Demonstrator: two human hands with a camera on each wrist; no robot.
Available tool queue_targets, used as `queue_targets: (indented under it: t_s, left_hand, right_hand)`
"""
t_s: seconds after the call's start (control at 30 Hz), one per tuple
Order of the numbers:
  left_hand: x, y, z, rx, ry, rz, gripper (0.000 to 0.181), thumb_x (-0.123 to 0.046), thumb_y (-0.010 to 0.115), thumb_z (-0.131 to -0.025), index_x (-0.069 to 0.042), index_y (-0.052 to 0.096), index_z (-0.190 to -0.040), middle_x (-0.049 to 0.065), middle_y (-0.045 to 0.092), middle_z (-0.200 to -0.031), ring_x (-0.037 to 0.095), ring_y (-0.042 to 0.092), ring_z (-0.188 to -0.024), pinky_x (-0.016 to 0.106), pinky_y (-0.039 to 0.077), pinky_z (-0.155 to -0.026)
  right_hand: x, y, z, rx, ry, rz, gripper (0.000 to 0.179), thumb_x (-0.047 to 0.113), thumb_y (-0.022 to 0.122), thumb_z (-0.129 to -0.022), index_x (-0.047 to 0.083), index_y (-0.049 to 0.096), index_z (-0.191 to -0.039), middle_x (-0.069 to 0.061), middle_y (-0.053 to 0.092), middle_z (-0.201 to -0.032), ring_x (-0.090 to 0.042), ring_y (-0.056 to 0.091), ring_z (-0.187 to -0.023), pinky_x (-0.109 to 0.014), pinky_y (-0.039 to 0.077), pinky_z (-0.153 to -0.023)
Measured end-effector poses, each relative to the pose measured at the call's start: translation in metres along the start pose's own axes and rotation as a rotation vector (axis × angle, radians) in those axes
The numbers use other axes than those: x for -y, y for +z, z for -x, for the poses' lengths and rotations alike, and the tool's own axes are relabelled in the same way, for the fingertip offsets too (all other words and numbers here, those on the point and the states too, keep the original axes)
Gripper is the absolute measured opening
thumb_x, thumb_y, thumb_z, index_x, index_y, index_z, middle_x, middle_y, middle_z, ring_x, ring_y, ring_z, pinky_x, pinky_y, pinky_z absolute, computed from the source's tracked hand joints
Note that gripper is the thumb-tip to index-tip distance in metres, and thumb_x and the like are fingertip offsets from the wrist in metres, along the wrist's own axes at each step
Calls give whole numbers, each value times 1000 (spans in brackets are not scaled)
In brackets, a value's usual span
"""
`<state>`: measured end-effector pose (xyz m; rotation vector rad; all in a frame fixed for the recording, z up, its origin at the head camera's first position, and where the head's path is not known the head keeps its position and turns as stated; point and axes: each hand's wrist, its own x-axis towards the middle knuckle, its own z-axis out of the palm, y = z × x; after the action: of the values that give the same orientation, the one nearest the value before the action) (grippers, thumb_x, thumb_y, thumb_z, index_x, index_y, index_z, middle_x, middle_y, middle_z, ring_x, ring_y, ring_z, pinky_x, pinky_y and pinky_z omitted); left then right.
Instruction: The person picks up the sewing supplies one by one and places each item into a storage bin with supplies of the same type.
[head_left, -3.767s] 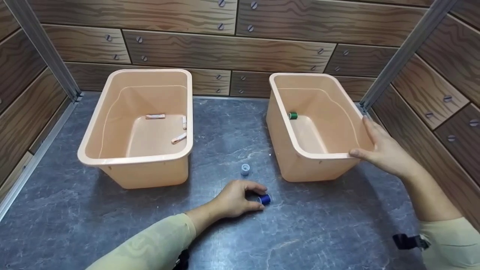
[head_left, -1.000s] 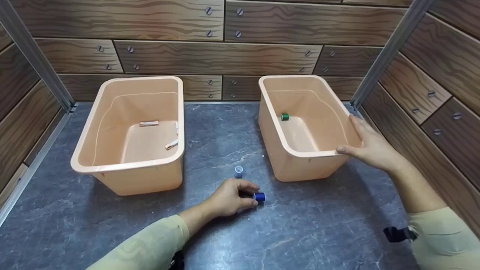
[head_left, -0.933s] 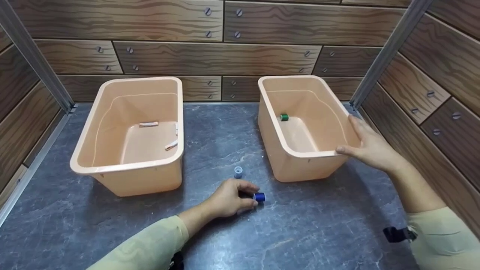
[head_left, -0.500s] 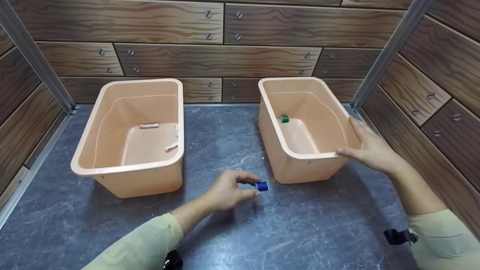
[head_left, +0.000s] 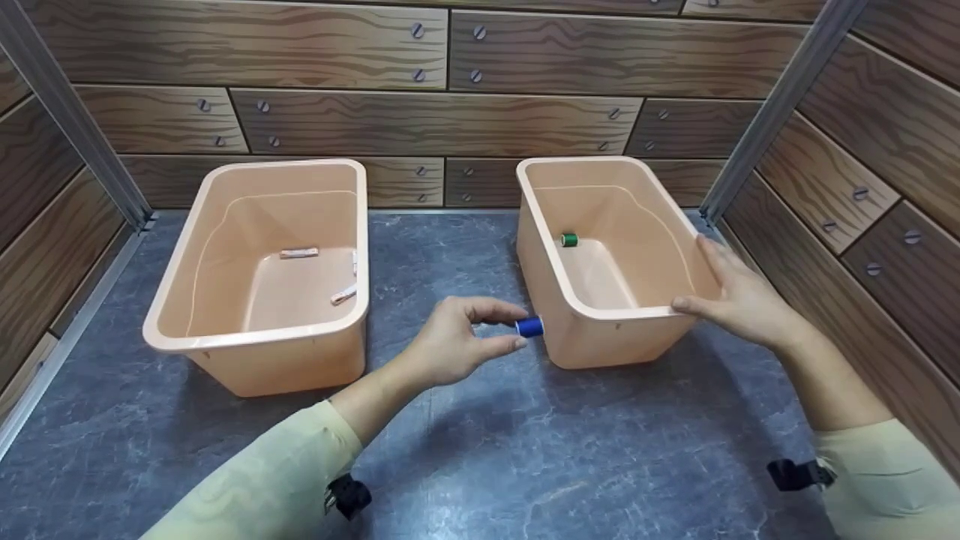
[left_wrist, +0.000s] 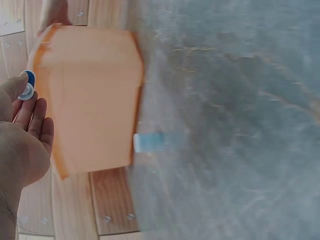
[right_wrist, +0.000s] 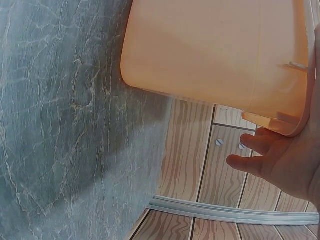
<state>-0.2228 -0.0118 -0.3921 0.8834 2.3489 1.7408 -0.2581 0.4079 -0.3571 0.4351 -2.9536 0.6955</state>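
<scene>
In the head view, my left hand [head_left: 457, 341] pinches a blue thread spool [head_left: 529, 327] between thumb and fingertips, raised off the table beside the right bin's left wall. The left wrist view shows the white end of that spool [left_wrist: 27, 91] at my fingertips. My right hand [head_left: 739, 296] rests on the near right corner of the peach plastic bin [head_left: 577, 341], thumb on the front rim and straight fingers along the right side. A green thread spool [head_left: 569, 240] lies inside this bin. A pale blue spool [left_wrist: 150, 142], blurred, is on the table; my left hand hides it in the head view.
To the left stands a second peach bin [head_left: 300, 371] with several small whitish folded pieces [head_left: 299, 253] at its bottom. Both bins sit on a dark marbled table [head_left: 480, 465]. Wood-print walls and a metal post [head_left: 772, 112] enclose the space.
My left hand has lifted the blue thread spool off the table and carried it forward, up to the right bin's side. My right hand has stayed on the bin's corner.
</scene>
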Motion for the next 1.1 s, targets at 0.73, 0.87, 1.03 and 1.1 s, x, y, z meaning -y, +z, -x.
queue_targets:
  t_s: [0.73,0.87,1.03,1.1]
  left_hand:
    - [-39,-12,-43,-53,67,6,24,-16,82,-96,-10,80,-120,-4,79,-107,15,70,-100,31,61,-80]
    - [-44,-12,-52,-67,61,20,26,-14,82,-95,-8,80,-121,-2,79,-110,15,71,-100,30,60,-81]
    - [-54,-13,-64,-78,65,39,27,-15,82,-95,-8,80,-121,-3,79,-112,12,70,-94,26,56,-75]
    - [-57,-13,-69,-81,68,40,27,-15,82,-95,-8,80,-121,-3,79,-112,10,69,-90,24,55,-73]
  right_hand:
    - [-1,0,0,2,-6,10,113,39,84,-89,-12,16,-164,-41,20,-165,-61,22,-151,-74,24,-118]
    - [0,0,-1,-1,-9,13,112,39,84,-89,-12,17,-164,-42,20,-165,-61,22,-151,-74,24,-118]
    - [0,0,-1,-3,-9,9,112,37,84,-89,-12,16,-164,-41,21,-165,-61,23,-150,-75,25,-117]
    - [0,1,0,-4,-10,8,111,37,84,-89,-12,17,-164,-41,22,-165,-61,24,-150,-75,25,-117]
